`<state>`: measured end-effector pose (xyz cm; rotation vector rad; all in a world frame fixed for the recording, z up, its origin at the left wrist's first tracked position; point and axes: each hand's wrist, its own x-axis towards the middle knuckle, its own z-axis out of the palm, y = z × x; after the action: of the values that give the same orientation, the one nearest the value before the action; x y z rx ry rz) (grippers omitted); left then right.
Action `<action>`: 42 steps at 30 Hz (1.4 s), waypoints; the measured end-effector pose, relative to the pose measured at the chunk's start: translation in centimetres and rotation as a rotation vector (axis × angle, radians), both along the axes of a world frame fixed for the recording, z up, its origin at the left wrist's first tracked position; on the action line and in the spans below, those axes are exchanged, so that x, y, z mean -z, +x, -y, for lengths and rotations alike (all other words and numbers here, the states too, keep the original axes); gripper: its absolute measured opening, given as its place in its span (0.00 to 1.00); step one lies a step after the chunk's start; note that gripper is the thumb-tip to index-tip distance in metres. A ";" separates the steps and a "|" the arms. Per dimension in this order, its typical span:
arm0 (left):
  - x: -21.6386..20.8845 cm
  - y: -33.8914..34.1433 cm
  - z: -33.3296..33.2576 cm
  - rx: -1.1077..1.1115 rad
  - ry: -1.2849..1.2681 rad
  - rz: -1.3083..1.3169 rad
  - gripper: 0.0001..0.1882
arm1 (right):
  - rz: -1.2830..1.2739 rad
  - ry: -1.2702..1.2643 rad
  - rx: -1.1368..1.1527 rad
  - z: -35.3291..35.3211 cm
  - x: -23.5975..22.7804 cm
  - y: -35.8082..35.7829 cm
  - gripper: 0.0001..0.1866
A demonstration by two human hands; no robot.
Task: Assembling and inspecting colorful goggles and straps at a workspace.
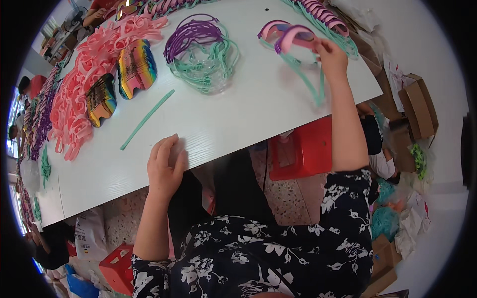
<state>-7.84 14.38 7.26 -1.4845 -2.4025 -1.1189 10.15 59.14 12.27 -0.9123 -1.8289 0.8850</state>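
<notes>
My right hand, closed at the fingertips, grips a pair of swim goggles by one end above the right part of the white table. The goggles have a pink and purple frame, and their teal strap hangs down in a loop, partly blurred. My left hand rests on the table's near edge with its fingers stretched out and nothing in it. Just beyond it lies a single teal strap. Between the hands, farther back, sits a heap of purple and teal goggle parts with clear pieces among them.
Pink rubber goggle parts are piled at left, beside two stacks of rainbow mirrored lenses. A row of goggles lines the far right edge. Under the table stands a red plastic stool. Cardboard boxes sit right; other people work far left.
</notes>
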 end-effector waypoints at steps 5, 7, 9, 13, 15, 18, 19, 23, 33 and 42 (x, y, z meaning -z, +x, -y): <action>0.1 0.0 -0.4 0.012 0.008 -0.043 0.19 | 0.439 0.311 0.293 -6.2 3.9 -4.2 0.12; 0.2 0.1 -0.5 -0.004 0.002 -0.048 0.17 | 0.481 0.363 0.311 -6.2 4.4 -5.6 0.14; 0.1 0.4 -0.4 -0.019 -0.013 -0.052 0.16 | 0.455 0.421 0.264 -6.0 4.5 -6.6 0.14; 0.2 0.3 -0.5 -0.003 -0.006 -0.080 0.16 | 0.269 0.735 0.349 -6.1 6.2 -5.5 0.20; 0.3 0.3 -0.6 -0.001 -0.002 -0.094 0.16 | 0.131 0.712 0.340 -4.3 6.5 -3.5 0.17; 0.6 0.5 -0.5 -0.015 -0.010 -0.128 0.17 | -0.093 0.675 0.332 3.1 5.6 1.0 0.13; 0.6 0.6 -0.6 -0.014 -0.015 -0.135 0.16 | -0.168 0.668 0.335 5.5 5.1 2.6 0.11; 0.5 0.7 -0.8 -0.008 -0.016 -0.157 0.16 | -0.230 0.632 0.364 12.7 8.4 8.3 0.05; 0.4 1.0 -0.6 -0.020 -0.035 -0.199 0.15 | 0.327 0.159 0.128 17.6 26.4 9.5 0.15; 0.5 1.3 -0.8 -0.017 -0.049 -0.230 0.16 | 0.939 -0.215 0.043 13.8 26.8 9.9 0.25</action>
<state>-6.58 15.15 6.77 -1.5118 -2.2955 -0.8396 20.02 45.35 -14.49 -1.6897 -2.4937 0.6703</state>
